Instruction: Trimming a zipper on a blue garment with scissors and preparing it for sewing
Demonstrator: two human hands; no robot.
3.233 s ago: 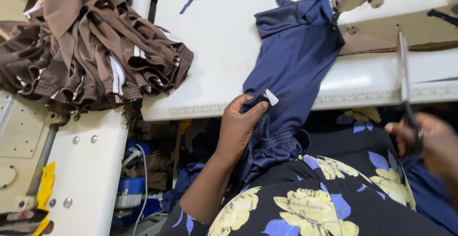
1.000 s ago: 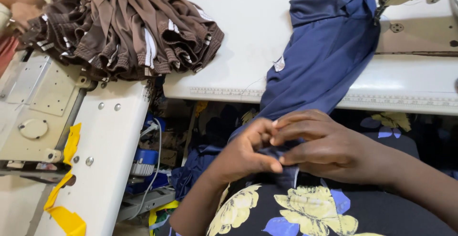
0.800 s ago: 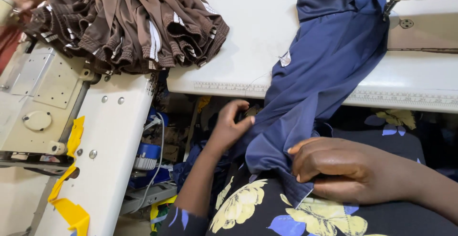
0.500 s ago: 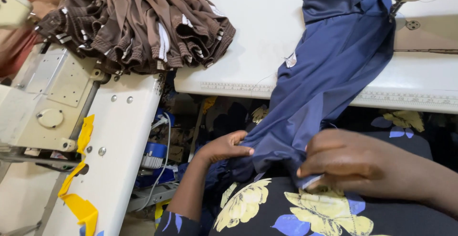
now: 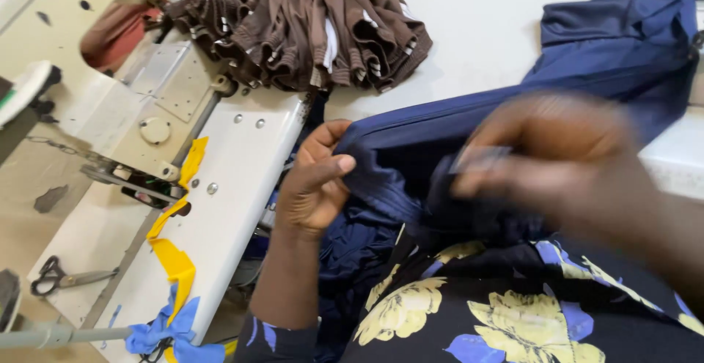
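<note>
The left hand (image 5: 314, 191) pinches a fold of the navy garment (image 5: 469, 125) draped from the white table (image 5: 484, 33) to the lap, the blurred right hand (image 5: 557, 165) seemingly closed on it; cloth wants holding taut and flat, in my judgement.

White sewing tables (image 5: 227, 209), cream sewing machine (image 5: 125, 92), tan floor (image 5: 29, 187)

Our right hand (image 5: 557, 158) smeared by motion, its grip unreadable, navy garment (image 5: 587, 77) cut by the right edge, brown fabric pile (image 5: 308, 26) cropped at top
</note>
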